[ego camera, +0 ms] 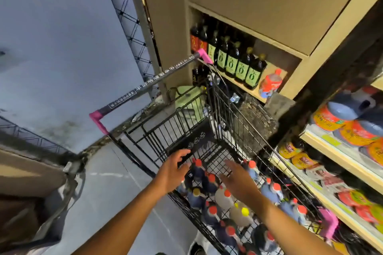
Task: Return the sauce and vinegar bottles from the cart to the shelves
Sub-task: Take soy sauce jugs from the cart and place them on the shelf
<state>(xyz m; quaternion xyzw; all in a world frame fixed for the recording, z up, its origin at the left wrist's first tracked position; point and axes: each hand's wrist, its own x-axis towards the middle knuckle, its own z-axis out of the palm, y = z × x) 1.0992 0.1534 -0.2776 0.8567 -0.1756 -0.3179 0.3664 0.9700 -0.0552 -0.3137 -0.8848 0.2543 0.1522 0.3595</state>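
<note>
Our left hand (173, 168) and right hand (238, 180) hover empty, fingers spread, over crowded red-capped bottles (211, 181) in the cart (192, 134); hasty grabs could topple neighbours.

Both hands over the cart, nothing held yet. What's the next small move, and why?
Probably lower the left hand onto the red-capped dark bottle just beside its fingers and close round the neck. Both it and the right hand hover open above the cart, holding nothing, and that bottle stands upright with its cap up, nearest to reach.
</note>
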